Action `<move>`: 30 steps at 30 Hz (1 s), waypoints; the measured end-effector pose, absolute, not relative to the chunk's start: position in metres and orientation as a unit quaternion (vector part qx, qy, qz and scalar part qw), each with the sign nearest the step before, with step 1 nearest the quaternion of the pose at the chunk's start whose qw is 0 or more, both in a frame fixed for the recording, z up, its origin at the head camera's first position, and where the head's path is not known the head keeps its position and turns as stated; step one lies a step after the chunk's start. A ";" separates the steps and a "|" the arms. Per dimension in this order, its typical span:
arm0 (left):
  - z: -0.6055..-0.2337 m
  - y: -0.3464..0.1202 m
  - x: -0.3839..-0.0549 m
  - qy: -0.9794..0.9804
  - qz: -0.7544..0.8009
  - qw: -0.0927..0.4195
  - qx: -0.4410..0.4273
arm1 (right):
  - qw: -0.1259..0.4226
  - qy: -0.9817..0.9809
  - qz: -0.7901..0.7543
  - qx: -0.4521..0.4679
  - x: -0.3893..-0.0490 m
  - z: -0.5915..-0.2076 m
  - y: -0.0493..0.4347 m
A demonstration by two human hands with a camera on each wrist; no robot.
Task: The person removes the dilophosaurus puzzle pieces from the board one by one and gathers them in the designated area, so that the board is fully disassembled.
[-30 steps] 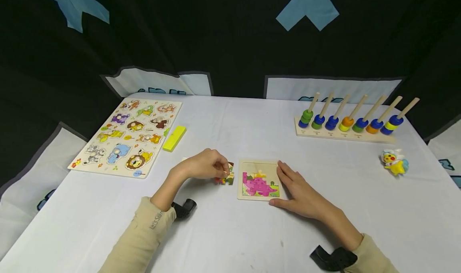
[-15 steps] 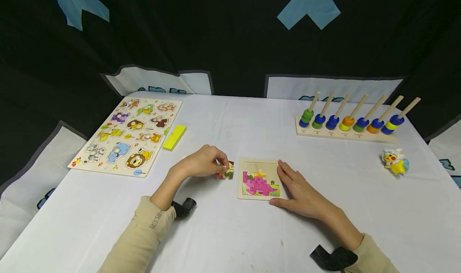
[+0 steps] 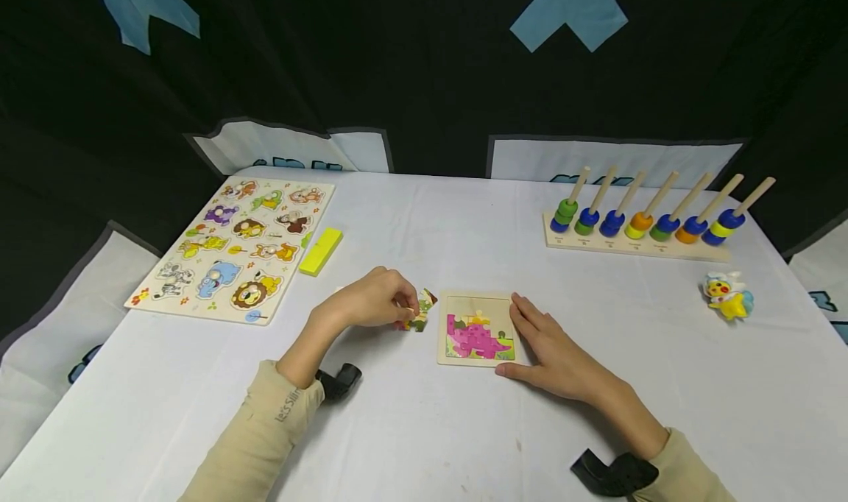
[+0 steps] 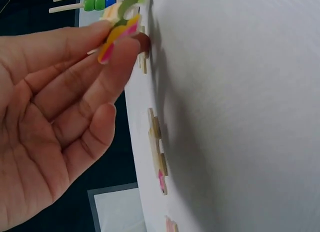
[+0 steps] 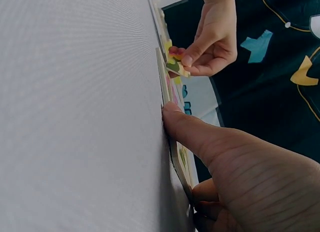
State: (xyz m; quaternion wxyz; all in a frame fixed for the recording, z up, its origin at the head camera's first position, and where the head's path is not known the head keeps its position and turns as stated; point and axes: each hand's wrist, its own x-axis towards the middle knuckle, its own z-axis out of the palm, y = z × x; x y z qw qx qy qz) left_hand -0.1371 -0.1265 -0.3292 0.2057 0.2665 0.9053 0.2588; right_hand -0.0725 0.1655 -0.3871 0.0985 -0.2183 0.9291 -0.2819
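Observation:
My left hand [image 3: 377,299] pinches a multicoloured jigsaw piece [image 4: 120,37] between thumb and fingertips, just above the table. The wrist view shows its pink, yellow and green printing. To its right, in the head view, lies a square wooden puzzle tray [image 3: 442,340], partly filled with pieces that form a pink dinosaur. Its upper part shows bare wood. My right hand [image 3: 553,355] rests along the tray's right edge, with its fingers fairly straight and the thumb at the near corner. Loose jigsaw pieces [image 4: 156,152] lie beneath my left hand, mostly hidden in the head view.
An animal peg puzzle board [image 3: 232,255] lies at the left, beside a yellow block [image 3: 321,252]. At the back right stands a wooden peg rack [image 3: 616,247] with coloured rings. A small yellow figure [image 3: 726,297] stands in front of it.
The piece in my left fingers has turned, so that its corner now points up and right. My right hand and the tray stay in place.

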 end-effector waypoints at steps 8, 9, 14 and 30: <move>-0.332 -0.124 -0.139 0.895 0.280 0.215 0.271 | 0.097 0.930 -0.281 -0.218 -0.072 -0.386 0.166; -0.333 -0.124 -0.139 0.894 0.281 0.214 0.274 | 0.097 0.930 -0.280 -0.218 -0.073 -0.386 0.165; -0.336 -0.122 -0.139 0.885 0.300 0.223 0.279 | 0.099 0.929 -0.281 -0.218 -0.072 -0.387 0.165; -0.336 -0.122 -0.144 0.906 0.308 0.190 0.220 | 0.102 0.928 -0.282 -0.219 -0.071 -0.386 0.166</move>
